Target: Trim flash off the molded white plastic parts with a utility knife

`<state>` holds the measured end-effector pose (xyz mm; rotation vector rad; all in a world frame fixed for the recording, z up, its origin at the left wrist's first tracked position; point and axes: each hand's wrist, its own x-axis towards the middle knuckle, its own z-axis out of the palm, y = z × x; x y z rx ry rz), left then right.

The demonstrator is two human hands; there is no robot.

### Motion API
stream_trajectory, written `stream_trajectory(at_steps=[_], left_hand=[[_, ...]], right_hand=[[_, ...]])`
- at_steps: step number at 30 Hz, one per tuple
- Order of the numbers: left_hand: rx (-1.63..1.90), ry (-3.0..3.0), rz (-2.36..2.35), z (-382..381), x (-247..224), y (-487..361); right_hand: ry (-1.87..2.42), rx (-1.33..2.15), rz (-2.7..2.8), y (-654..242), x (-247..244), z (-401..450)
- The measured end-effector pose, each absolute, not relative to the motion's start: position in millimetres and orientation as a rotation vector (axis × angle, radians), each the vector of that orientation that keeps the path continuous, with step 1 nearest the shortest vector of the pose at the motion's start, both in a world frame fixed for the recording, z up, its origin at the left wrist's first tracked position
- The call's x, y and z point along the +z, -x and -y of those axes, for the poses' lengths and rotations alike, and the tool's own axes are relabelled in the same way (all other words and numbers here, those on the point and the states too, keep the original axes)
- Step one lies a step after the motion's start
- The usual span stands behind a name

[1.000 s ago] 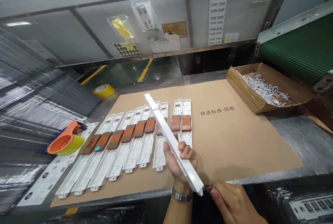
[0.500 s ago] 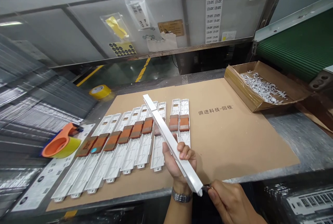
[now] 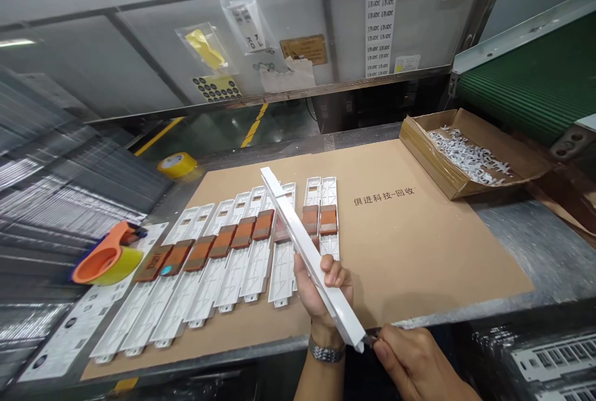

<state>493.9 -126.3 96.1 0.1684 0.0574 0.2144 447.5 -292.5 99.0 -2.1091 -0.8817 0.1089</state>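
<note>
White strip [image 3: 305, 246] held over worktop [image 3: 554, 258], far end nudged slightly rightward; left hand [image 3: 313, 299] clamped round it, right hand [image 3: 412, 354] pinching dark tool [image 3: 371, 339] at near end, work there apparently unfinished.

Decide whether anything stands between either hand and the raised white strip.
Nothing visible separates the left hand from the white strip it grips. Between the right hand and the strip's lower end is a small dark item, partly hidden.

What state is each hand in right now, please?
Left hand: closed around the white strip.
Right hand: closed on a small dark object, mostly hidden.
</note>
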Motion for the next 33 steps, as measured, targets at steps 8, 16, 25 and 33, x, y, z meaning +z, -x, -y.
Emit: stream_trajectory(at_steps=[8,16,25,33], left_hand=[[0.21,-0.2,-0.118,129,98,-494],[0.245,-0.228,-0.184,130,101,-495],[0.308,-0.424,-0.272,131,112,-487],[0.58,-0.902,-0.48,143,115,-477]], right_hand=[[2.073,0.167,0.884,-447,99,296],[2.094,0.362,0.997,-438,90,294],[1.907,0.264,0.643,-450,120,314],[2.171,-0.416,0.728,-460,95,315]])
